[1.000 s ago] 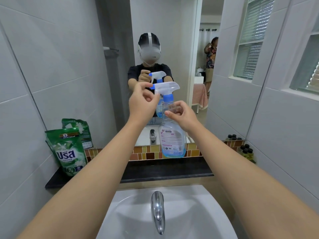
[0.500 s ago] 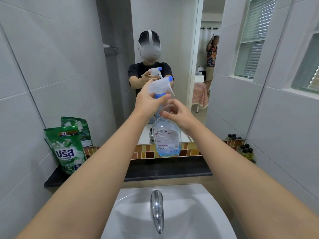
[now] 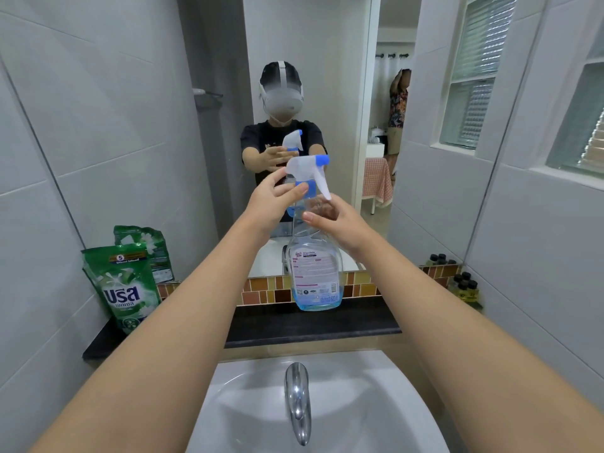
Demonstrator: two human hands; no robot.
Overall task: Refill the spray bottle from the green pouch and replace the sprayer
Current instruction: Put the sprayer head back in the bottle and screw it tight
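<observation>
Where the dark ledge (image 3: 294,325) meets the left wall, the green pouch (image 3: 122,287) stands upright, well apart from both hands. Further right the left hand (image 3: 273,199) pinches the blue collar of the sprayer (image 3: 307,171) — nozzle pointing right, trigger hanging down — on top of the spray bottle (image 3: 315,276), though whether the collar is screwed fully home is hard to tell. Just right of it the right hand (image 3: 336,220) is wrapped around the bottle's neck, and the bottle — nearly empty, a little blue liquid at its base — stands on the ledge behind the white sink (image 3: 376,403) and its tap (image 3: 297,400).
</observation>
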